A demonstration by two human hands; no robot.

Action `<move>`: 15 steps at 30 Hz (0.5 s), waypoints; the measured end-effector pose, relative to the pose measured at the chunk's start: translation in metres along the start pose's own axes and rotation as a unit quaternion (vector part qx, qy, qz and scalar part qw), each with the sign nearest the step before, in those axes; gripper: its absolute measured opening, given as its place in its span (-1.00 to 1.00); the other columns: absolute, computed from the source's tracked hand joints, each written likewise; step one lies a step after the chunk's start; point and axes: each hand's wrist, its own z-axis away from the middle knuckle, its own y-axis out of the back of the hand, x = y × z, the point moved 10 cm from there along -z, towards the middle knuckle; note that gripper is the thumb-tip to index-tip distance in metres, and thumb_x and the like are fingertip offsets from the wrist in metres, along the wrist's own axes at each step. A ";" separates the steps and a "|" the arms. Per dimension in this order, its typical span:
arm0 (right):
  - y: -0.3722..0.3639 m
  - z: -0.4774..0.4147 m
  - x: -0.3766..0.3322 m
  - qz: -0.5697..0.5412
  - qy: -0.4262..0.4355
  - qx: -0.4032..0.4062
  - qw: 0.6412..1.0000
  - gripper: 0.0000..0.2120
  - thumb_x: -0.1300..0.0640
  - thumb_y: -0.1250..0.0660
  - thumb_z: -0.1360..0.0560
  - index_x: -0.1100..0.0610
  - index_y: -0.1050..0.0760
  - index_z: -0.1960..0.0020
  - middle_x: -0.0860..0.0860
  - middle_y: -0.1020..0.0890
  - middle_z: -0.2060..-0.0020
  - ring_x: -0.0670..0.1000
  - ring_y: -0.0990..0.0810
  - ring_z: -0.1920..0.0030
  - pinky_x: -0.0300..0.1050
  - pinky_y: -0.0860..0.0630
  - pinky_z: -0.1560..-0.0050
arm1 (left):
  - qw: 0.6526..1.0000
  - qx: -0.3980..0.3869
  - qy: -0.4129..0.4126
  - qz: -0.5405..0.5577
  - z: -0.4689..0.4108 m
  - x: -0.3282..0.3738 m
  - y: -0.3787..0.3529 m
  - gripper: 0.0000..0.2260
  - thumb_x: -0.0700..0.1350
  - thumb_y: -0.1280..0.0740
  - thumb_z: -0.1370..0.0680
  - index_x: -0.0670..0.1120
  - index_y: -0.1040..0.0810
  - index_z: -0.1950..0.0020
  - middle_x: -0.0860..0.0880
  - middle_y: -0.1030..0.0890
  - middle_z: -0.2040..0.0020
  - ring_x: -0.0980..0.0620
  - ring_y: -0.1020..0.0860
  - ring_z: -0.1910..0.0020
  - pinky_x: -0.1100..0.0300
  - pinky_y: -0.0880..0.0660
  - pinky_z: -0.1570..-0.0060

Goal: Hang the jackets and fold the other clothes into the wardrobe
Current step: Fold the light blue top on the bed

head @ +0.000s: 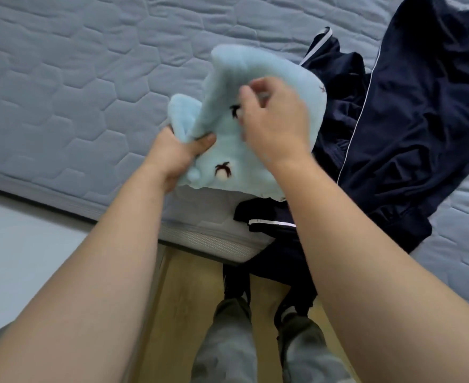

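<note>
Fluffy pale blue fleece garment (227,150) held above edge of quilted grey-blue mattress (76,92), left hand (178,156) gripping its bunched corner, right hand (274,125) curled at its front, grasp too blurred to tell, crumpled navy white-piped jacket (407,120) lying on mattress just beside.

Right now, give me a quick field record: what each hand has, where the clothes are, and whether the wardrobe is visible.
left hand: grips a bunched part of the light blue fleece garment
right hand: on the garment, fingers curled; blurred, grip unclear
garment: held up over the mattress edge
navy clothes with white piping: crumpled on the mattress, part hanging over the edge
wardrobe: not in view
</note>
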 end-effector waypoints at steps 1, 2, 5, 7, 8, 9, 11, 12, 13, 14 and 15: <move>0.029 0.000 -0.005 0.105 0.066 0.110 0.986 -0.78 -0.09 -0.21 -0.56 -0.06 -0.55 -0.11 -0.08 -0.67 0.07 0.03 -0.62 0.05 -0.07 -0.49 0.11 | 1.000 -0.003 0.014 -0.003 -0.003 -0.007 -0.002 -0.59 -0.08 -0.57 -0.40 -0.09 -0.60 -0.20 -0.04 -0.72 -0.05 -0.04 -0.69 -0.02 -0.08 -0.64 -0.03; 0.046 0.002 -0.007 0.167 0.104 0.180 0.964 -0.72 -0.12 -0.22 -0.53 -0.06 -0.55 -0.16 -0.08 -0.64 -0.05 0.03 -0.56 -0.09 -0.04 -0.45 -0.02 | 1.000 0.004 0.027 -0.014 -0.008 -0.015 -0.004 -0.60 -0.10 -0.56 -0.41 -0.09 -0.59 -0.21 -0.05 -0.71 -0.06 -0.05 -0.69 -0.02 -0.10 -0.64 -0.04; 0.024 -0.010 0.030 0.229 0.042 0.079 0.969 -0.48 -0.29 -0.11 -0.58 -0.18 -0.29 -0.50 0.02 -0.25 -0.53 0.10 -0.19 -0.51 0.20 -0.24 -0.38 | 0.991 0.083 0.042 -0.091 -0.018 -0.018 0.002 -0.58 -0.03 -0.53 -0.34 -0.05 -0.57 -0.17 0.00 -0.67 -0.03 -0.05 -0.65 -0.04 0.01 -0.61 -0.05; -0.008 -0.016 0.058 0.254 -0.006 0.001 0.967 -0.40 -0.36 -0.04 -0.59 -0.25 -0.06 -0.58 0.01 0.00 -0.61 0.15 0.05 -0.59 0.34 -0.15 -0.44 | 0.972 0.131 0.043 -0.189 -0.025 -0.015 0.011 -0.50 0.05 -0.45 -0.26 0.00 -0.54 -0.18 -0.01 -0.64 -0.09 -0.10 -0.60 -0.13 0.03 -0.56 -0.12; -0.018 -0.022 0.064 0.269 -0.009 -0.002 0.963 -0.38 -0.38 -0.02 -0.58 -0.26 -0.03 -0.58 0.00 0.03 -0.61 0.18 0.09 -0.59 0.39 -0.14 -0.44 | 0.963 0.139 0.052 -0.224 -0.030 -0.017 0.014 -0.43 0.09 -0.42 -0.24 0.00 -0.53 -0.24 -0.04 -0.61 -0.18 -0.13 -0.56 -0.20 -0.01 -0.53 -0.19; -0.025 -0.030 0.068 0.283 -0.007 0.005 0.959 -0.38 -0.39 -0.01 -0.57 -0.26 -0.03 -0.58 0.00 0.04 -0.61 0.21 0.10 -0.59 0.43 -0.12 -0.43 | 0.960 0.137 0.070 -0.234 -0.034 -0.022 0.016 -0.37 0.13 -0.40 -0.24 -0.01 -0.51 -0.29 -0.07 -0.58 -0.25 -0.15 -0.53 -0.25 -0.04 -0.51 -0.24; -0.036 -0.051 0.074 0.317 -0.008 0.019 0.948 -0.36 -0.41 0.02 -0.55 -0.25 -0.03 -0.58 0.03 0.02 -0.61 0.26 0.08 -0.58 0.49 -0.03 -0.42 | 0.962 0.124 0.103 -0.219 -0.044 -0.038 0.012 -0.32 0.20 -0.34 -0.30 -0.06 -0.46 -0.36 -0.11 -0.54 -0.32 -0.17 -0.50 -0.31 -0.04 -0.47 -0.30; -0.040 -0.061 0.080 0.337 -0.018 0.024 0.941 -0.35 -0.41 0.04 -0.55 -0.24 -0.02 -0.58 0.05 0.02 -0.62 0.29 0.07 -0.57 0.50 0.01 -0.42 | 0.967 0.108 0.107 -0.207 -0.048 -0.044 0.006 -0.34 0.20 -0.32 -0.36 -0.09 -0.43 -0.39 -0.11 -0.53 -0.34 -0.15 -0.49 -0.32 0.00 -0.45 -0.31; -0.042 -0.069 0.087 0.355 -0.028 0.029 0.934 -0.34 -0.40 0.05 -0.55 -0.23 -0.01 -0.59 0.06 0.02 -0.62 0.31 0.06 -0.57 0.50 0.04 -0.42 | 0.973 0.092 0.102 -0.186 -0.054 -0.049 0.000 -0.37 0.17 -0.30 -0.41 -0.11 -0.40 -0.41 -0.10 -0.54 -0.33 -0.12 -0.50 -0.31 0.05 -0.45 -0.30; -0.044 -0.074 0.094 0.370 -0.036 0.033 0.928 -0.34 -0.39 0.06 -0.55 -0.21 0.00 -0.60 0.08 0.03 -0.62 0.32 0.05 -0.57 0.49 0.05 -0.43 | 0.979 0.081 0.092 -0.164 -0.059 -0.054 -0.006 -0.39 0.13 -0.29 -0.44 -0.13 -0.37 -0.42 -0.08 -0.55 -0.31 -0.09 -0.51 -0.28 0.08 -0.46 -0.27; -0.046 -0.077 0.101 0.381 -0.040 0.035 0.923 -0.34 -0.39 0.07 -0.56 -0.20 0.01 -0.60 0.08 0.03 -0.62 0.33 0.05 -0.56 0.48 0.05 -0.43 | 0.982 0.077 0.079 -0.153 -0.063 -0.057 -0.010 -0.42 0.09 -0.28 -0.47 -0.15 -0.36 -0.42 -0.07 -0.56 -0.29 -0.07 -0.52 -0.26 0.09 -0.47 -0.25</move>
